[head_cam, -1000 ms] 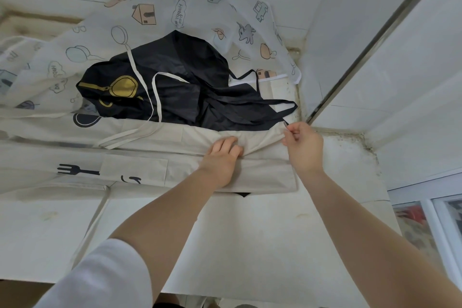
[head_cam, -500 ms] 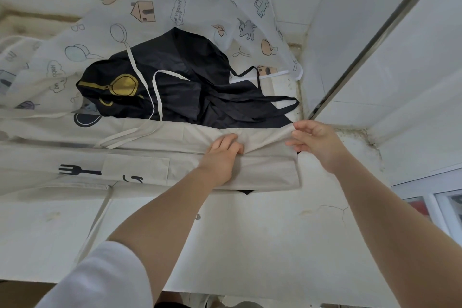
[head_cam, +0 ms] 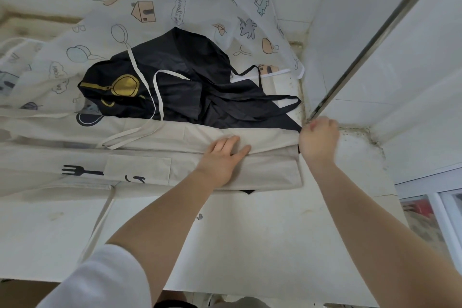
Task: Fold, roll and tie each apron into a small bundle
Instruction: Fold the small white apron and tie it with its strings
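Head-camera view: a beige apron (head_cam: pixel 225 157) is laid lengthwise across a white counter (head_cam: pixel 250 232), folded over on itself into a long band. The left hand (head_cam: pixel 222 157) is pressed flat on the fold with fingers straight, pinning the cloth but closed around nothing. The right hand (head_cam: pixel 318 139) is clenched at the band's end corner, just beside the pressing hand; it looks to be gripping the upper layer's edge, though blur hides what is pinched. Beyond both hands a black apron (head_cam: pixel 190 92) is heaped against the beige one, with a white tie (head_cam: pixel 152 97) trailing over it, and a white printed apron (head_cam: pixel 200 12) is draped further back. Judged from this, the fold is under way. Should the corner be pulled too hard, the layers could be dragged out of line under the flat palm, and the black cloth or loose tie could be caught in the roll.
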Demonstrator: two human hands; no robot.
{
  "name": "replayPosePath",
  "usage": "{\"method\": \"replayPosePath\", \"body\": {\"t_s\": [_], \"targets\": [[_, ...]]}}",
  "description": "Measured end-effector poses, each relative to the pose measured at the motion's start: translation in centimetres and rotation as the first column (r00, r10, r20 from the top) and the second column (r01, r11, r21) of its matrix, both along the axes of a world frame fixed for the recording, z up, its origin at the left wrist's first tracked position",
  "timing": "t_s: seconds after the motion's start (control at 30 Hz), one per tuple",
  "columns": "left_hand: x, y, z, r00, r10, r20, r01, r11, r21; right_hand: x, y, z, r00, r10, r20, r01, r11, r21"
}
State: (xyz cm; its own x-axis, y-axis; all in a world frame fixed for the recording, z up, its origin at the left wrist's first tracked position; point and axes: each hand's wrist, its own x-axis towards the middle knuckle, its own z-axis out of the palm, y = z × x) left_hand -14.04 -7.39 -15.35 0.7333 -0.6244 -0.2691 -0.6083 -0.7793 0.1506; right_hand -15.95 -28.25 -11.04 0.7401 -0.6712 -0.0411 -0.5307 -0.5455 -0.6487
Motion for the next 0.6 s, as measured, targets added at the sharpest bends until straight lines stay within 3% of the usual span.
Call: {"method": "replayPosePath", "body": {"t_s": [0.07, 0.1, 0.13, 0.2, 0.27, 0.33, 0.4, 0.53, 0.6], "targets": [[-0.1, 0.2, -0.2, 1.000, -0.015, 0.003, 0.015, 1.000, 0.023, 0.2, 2.5, 0.4, 0.935, 0.308, 0.178, -0.272, 0.942, -0.198], [-0.1, 0.3, -0.6, 1.000, -0.013, -0.019, 0.013, 1.000, 0.000, 0.2, 4.2, 0.2, 0.848, 0.507, 0.157, -0.471, 0.855, -0.218], [-0.1, 0.5, -1.0, 0.998, -0.006, -0.059, 0.003, 0.999, -0.053, -0.1, 5.9, -0.2, 0.739, 0.670, 0.067, -0.650, 0.736, -0.189], [-0.1, 0.7, -1.2, 0.979, 0.052, -0.198, -0.103, 0.961, -0.256, -0.9, 8.3, -2.1, 0.570, 0.802, -0.178, -0.820, 0.568, -0.069], [0.2, 1.7, -1.1, 0.982, 0.016, -0.190, -0.073, 0.951, -0.300, -1.9, 8.1, -4.4, 0.540, 0.746, -0.389, -0.819, 0.572, -0.038], [0.4, 3.6, -0.9, 0.999, -0.031, -0.006, 0.031, 0.998, -0.048, -2.5, 6.2, -5.4, 0.561, 0.635, -0.531, -0.799, 0.583, -0.147], [0.3, 6.0, -0.8, 0.980, -0.074, 0.182, 0.061, 0.995, 0.080, -2.7, 4.1, -5.4, 0.573, 0.551, -0.606, -0.776, 0.602, -0.186], [0.3, 10.3, -1.0, 0.896, -0.042, 0.443, 0.031, 0.999, 0.032, -2.2, 4.2, -3.9, 0.598, 0.388, -0.701, -0.686, 0.700, -0.198], [0.2, 12.4, -0.1, 0.878, 0.107, 0.467, -0.113, 0.994, -0.016, -1.3, 7.2, -2.7, 0.651, 0.335, -0.681, -0.677, 0.662, -0.321]]}}
